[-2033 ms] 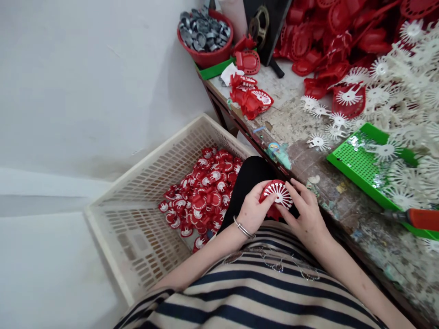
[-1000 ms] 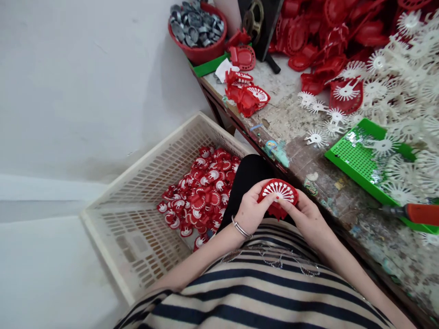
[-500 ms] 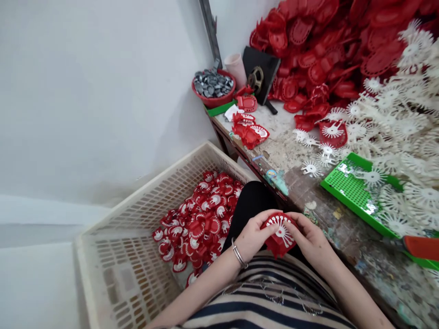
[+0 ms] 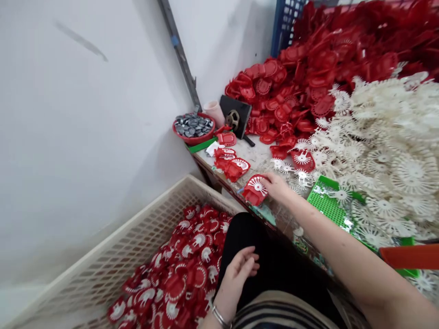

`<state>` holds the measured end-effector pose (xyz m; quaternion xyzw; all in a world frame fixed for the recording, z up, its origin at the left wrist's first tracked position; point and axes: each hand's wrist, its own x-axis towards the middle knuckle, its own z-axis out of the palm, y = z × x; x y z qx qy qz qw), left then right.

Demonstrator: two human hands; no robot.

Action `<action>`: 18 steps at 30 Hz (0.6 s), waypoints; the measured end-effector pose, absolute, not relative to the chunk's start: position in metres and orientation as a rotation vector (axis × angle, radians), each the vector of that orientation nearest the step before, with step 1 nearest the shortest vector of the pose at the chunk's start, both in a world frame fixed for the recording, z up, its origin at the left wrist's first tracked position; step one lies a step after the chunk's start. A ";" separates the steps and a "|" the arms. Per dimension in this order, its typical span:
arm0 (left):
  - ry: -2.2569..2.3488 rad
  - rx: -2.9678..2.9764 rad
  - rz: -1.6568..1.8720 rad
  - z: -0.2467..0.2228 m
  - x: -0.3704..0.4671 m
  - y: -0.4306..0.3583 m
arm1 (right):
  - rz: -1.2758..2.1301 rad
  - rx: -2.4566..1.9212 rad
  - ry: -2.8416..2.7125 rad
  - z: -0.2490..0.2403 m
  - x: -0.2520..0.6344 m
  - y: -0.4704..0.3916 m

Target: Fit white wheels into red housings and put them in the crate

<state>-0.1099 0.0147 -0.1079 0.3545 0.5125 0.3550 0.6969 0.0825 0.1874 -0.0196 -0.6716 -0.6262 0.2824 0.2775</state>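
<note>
My right hand [image 4: 274, 185] reaches over the table's near edge, its fingers closed on a red plastic piece [image 4: 254, 197] that has a white spoked part on its face. Just beyond and to the left lie a few red pieces [image 4: 236, 170] with white spoked parts. My left hand [image 4: 242, 269], with a metal bracelet at the wrist, hovers over my dark-clothed leg, fingers loosely curled but apart and nothing in them. Loose white spoked parts [image 4: 302, 177] are on the table near my right forearm.
A crate [image 4: 113, 246] of assembled red-and-white pieces stands at lower left. The worktable [image 4: 257, 146] carries a red bowl of metal parts [image 4: 194, 127], a cup [image 4: 213, 111], a green tray [image 4: 325, 203], an orange handle [image 4: 411, 257], and red and white heaps.
Both hands have parted. My right hand has carried the red piece forward to the table edge; my left has let go and come down over my leg. The view has shifted.
</note>
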 end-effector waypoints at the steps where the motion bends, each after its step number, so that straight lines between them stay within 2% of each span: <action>1: 1.146 0.790 0.768 -0.115 -0.110 0.014 | 0.719 -1.847 -1.719 -0.021 0.081 0.196; 8: 1.110 0.786 0.712 -0.147 -0.112 0.015 | 0.280 -2.071 -1.942 -0.004 0.104 0.220; 13: 1.108 0.757 0.703 -0.142 -0.111 0.020 | -0.073 -2.334 -1.768 0.024 0.159 0.236; 18: 1.120 0.717 0.667 -0.134 -0.111 0.026 | -0.170 -2.458 -1.659 0.021 0.187 0.243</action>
